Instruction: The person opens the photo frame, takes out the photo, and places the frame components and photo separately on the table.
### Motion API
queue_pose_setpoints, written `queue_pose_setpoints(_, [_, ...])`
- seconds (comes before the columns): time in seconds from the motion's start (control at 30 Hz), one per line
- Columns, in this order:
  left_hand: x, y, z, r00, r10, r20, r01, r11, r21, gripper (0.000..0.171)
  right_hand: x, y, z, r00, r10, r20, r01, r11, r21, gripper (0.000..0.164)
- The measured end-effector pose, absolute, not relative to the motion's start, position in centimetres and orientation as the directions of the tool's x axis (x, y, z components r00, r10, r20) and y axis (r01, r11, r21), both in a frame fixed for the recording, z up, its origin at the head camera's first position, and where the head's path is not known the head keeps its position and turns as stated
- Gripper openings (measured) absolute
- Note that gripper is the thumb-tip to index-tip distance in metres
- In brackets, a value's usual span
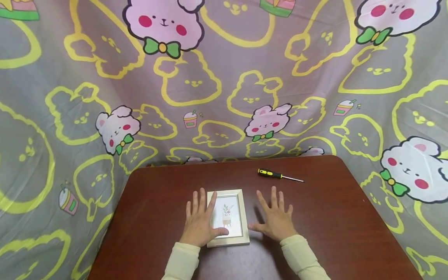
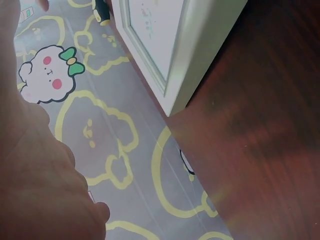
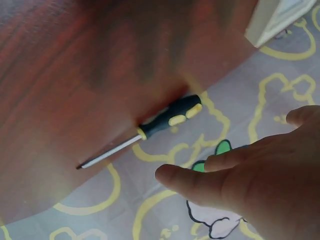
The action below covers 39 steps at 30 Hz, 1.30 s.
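Observation:
A cream-coloured picture frame (image 1: 245, 217) with a potted-plant print lies face up on the brown table. My left hand (image 1: 200, 226) hovers at its left side with fingers spread, its thumb and index finger over part of the frame in the head view. Just right of the frame is my right hand (image 1: 278, 221), fingers also spread and holding nothing. Farther back lies a screwdriver (image 1: 273, 174) with a black and yellow handle, its metal shaft pointing right. In the right wrist view the screwdriver (image 3: 170, 117) appears beyond the right hand (image 3: 260, 175). Contact between the left hand and frame cannot be told.
The brown table (image 1: 325, 210) has rounded back corners. A grey curtain (image 1: 224, 89) printed with cartoon animals and yellow outlines hangs behind the table and along both sides.

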<state>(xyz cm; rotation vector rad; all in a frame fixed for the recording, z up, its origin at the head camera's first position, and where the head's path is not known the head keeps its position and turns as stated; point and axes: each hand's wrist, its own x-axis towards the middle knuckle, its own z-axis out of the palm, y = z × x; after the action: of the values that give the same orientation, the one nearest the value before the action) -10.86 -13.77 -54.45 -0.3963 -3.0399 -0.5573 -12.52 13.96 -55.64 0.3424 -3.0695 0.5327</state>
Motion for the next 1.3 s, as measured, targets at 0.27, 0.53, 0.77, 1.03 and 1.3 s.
queue_pose_setpoints(0.27, [-10.66,-13.88,-55.12,-0.97,0.238,0.054,0.242,0.906,0.346,0.128,-12.62,14.15,-56.57,-0.972,-0.234,0.007,-0.221,0.905,-0.364,0.117])
queue_pose_setpoints(0.53, [-10.82,-13.85,-55.03,-0.969,0.243,0.045,0.243,0.9,0.361,0.128,-12.74,14.17,-56.34,-0.972,-0.234,0.007,-0.219,0.902,-0.372,0.117])
queue_pose_setpoints(0.77, [-10.96,-13.83,-55.04,-0.97,0.232,0.069,0.241,0.903,0.357,0.127,-12.64,14.06,-56.28,-0.97,-0.242,0.011,-0.229,0.904,-0.361,0.116])
queue_pose_setpoints(1.03, [-11.15,-13.77,-55.25,-0.972,0.221,0.074,0.233,0.908,0.349,0.128,-12.69,14.14,-56.38,-0.969,-0.246,-0.014,-0.224,0.903,-0.367,0.115])
queue_pose_setpoints(1.3, [-11.25,-13.64,-55.39,-0.975,0.22,0.013,0.21,0.91,0.359,0.129,-12.81,14.56,-56.18,-0.973,-0.23,0.001,-0.215,0.906,-0.365,0.115])
